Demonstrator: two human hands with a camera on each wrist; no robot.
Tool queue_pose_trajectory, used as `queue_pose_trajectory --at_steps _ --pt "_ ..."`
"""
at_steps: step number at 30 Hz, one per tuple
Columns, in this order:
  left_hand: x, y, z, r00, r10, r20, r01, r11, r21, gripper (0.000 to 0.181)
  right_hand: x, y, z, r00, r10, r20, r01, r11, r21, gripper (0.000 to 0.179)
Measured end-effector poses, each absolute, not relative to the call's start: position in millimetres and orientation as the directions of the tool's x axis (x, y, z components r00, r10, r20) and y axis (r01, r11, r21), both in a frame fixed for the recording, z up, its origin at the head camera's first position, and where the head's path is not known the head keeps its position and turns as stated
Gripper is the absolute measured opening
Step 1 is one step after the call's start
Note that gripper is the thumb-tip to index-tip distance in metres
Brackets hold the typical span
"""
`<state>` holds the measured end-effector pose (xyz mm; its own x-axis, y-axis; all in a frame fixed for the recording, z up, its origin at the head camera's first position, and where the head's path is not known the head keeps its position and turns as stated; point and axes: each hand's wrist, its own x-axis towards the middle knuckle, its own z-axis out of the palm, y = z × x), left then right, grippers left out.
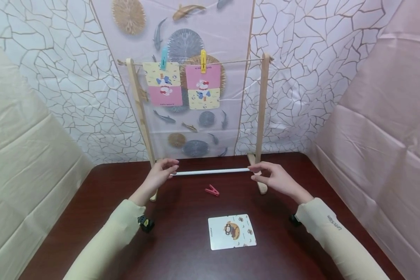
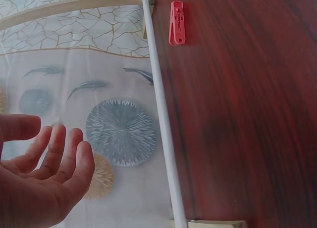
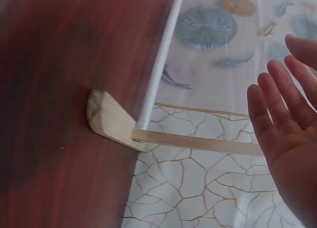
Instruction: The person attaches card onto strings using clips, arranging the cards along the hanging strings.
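Note:
My left hand (image 1: 160,172) hovers by the left post of a small wooden drying rack, its fingers loosely bent with nothing between them. On the other side my right hand (image 1: 271,177) is held near the right post (image 1: 262,112), also holding nothing. A white rod (image 1: 210,171) joins the posts low down; both wrist views show a gap between it and the hands. Between the hands a red clothespin (image 1: 212,190) lies on the table. Closer to me is a white card (image 1: 232,232) with a cartoon monkey.
From the rack's string (image 1: 236,62) hang two pink and yellow cards, the left card (image 1: 163,84) under a blue clothespin (image 1: 164,58) and the right card (image 1: 203,87) under a yellow clothespin (image 1: 203,61). Patterned cloth stands behind the dark table (image 1: 182,249).

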<state>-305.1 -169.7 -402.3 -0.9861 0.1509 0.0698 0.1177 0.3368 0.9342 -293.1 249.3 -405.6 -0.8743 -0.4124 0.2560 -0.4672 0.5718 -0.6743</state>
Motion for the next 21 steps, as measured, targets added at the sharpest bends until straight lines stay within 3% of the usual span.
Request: queue_pose_trajectory --at_steps 9,21 --pt "-303.5 -165.2 -418.6 -0.99 0.14 0.026 0.069 0.314 0.947 0.032 -282.3 249.6 -423.8 -0.886 -0.428 0.178 -0.406 0.534 -0.741 0.036" --pt "-302.3 -158.0 -435.8 -0.993 0.11 0.036 0.065 0.268 0.961 0.029 -274.8 239.3 -453.7 -0.866 -0.498 0.048 -0.37 0.573 -0.731 0.039"
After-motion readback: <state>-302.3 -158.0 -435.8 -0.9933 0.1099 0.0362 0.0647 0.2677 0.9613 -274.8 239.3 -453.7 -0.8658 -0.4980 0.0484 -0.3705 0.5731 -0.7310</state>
